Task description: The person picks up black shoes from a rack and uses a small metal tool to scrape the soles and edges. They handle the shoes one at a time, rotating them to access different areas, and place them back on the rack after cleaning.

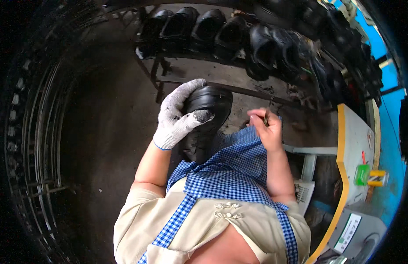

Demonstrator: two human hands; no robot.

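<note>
My left hand point(177, 116), in a white knitted glove with darkened fingertips, is closed around a black shoe point(210, 105). The shoe's rounded toe points away from me, and its laced part lies nearer my lap. To the right of the shoe, apart from it, my bare right hand point(267, 127) is raised with its fingers pinched together. Something thin and dark shows between those fingers, too small to identify. Beneath both hands a blue and white checked apron point(230, 176) covers my lap.
Several black shoes point(208, 28) line a dark metal rack point(204, 83) ahead. At right stands a white table with a yellow edge point(342, 145), carrying a green container point(361, 174) and a grey machine point(358, 231). Another metal rack point(41, 141) stands at left.
</note>
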